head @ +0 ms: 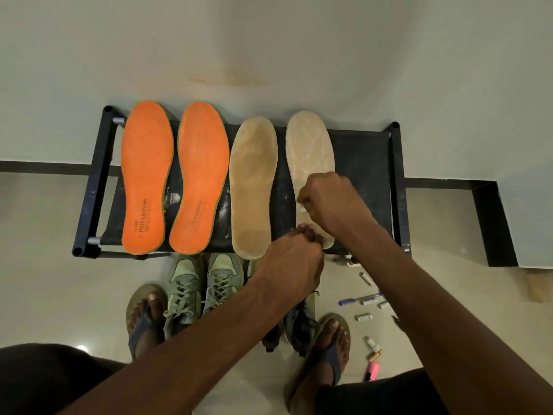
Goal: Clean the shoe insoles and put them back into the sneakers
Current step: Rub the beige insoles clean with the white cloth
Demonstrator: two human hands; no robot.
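Insoles, four of them, are laid out side by side on a low black fabric-topped shoe rack (pixel 365 163) against the wall: two bright orange foam insoles (pixel 146 175) on the left, then a tan worn insole (pixel 253 187), then a pale cream insole with a cracked-looking surface (pixel 309 148) furthest right. That last one is being worked on.

The right hand (pixel 326 202) is curled into a loose fist over the middle of the cream insole, and something small and whitish seems to be pinched under the fingers, though what it is can't be made out. The left hand (pixel 294 256) is clamped on the near heel end, fingers curled round the edge to pin it down.

Pale green lace-up sneakers (pixel 203 286) are parked on the floor just near the rack, with a darker pair (pixel 299 322) mostly hidden under the arms. Pens and small tubes (pixel 366 301) are scattered on the floor to the right.

For this step, the heel probably should be kept pinned so the insole isn't dragged around, and short strokes along the length would likely be best, since that cracked top layer looks like it could peel if scrubbed hard. The other three look untouched or done, hard to say which, so roughly the cleaning half seems to be in progress.
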